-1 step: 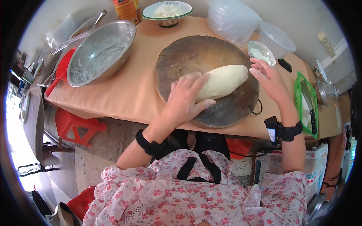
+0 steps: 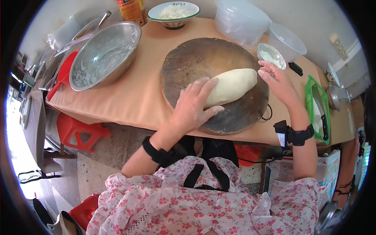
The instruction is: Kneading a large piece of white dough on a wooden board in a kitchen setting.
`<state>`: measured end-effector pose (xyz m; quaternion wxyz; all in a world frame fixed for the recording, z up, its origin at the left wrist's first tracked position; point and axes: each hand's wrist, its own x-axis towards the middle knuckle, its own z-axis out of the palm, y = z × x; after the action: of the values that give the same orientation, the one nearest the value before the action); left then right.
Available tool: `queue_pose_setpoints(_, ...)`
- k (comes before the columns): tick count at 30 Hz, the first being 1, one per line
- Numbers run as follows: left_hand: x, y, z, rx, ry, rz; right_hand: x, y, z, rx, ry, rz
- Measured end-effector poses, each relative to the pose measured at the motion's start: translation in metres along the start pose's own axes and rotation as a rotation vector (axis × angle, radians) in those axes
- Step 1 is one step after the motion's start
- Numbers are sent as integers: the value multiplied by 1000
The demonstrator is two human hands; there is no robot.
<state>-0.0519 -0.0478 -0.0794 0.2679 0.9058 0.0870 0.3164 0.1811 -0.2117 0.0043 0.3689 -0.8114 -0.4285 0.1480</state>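
A smooth, pale log of dough (image 2: 233,86) lies on a round, dark wooden board (image 2: 182,64). My left hand (image 2: 196,102) is at the log's left end, its floury fingers curved over that end and the thumb apart on the near side. Just beyond the other end is my right hand (image 2: 274,80), fingers loosely bent and apart, holding nothing. A small bowl of white powder (image 2: 270,55) stands behind that hand.
A large steel bowl (image 2: 103,55) and red scoop (image 2: 67,68) occupy the left side. A bowl of white shreds (image 2: 172,12), orange container (image 2: 132,9) and plastic tubs (image 2: 239,19) stand behind. A green basket (image 2: 311,92) holds a knife (image 2: 323,125). Red stools (image 2: 80,133) are below.
My left hand has shifted very slightly on the dough, its fingers less blurred now. Otherwise the scene looks almost the same.
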Motion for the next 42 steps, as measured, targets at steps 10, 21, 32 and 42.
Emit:
queue_pose_setpoints(10,-6,6,16,47,149,74,53,29,49,-90,-31,41)
queue_pose_setpoints(21,-9,1,15,80,178,86,14,-14,71,-324,152,-163)
queue_pose_setpoints(32,-8,5,16,69,152,60,51,17,65,-135,-9,-143)
queue_pose_setpoints(42,-14,2,17,14,194,36,15,12,67,-136,88,-100)
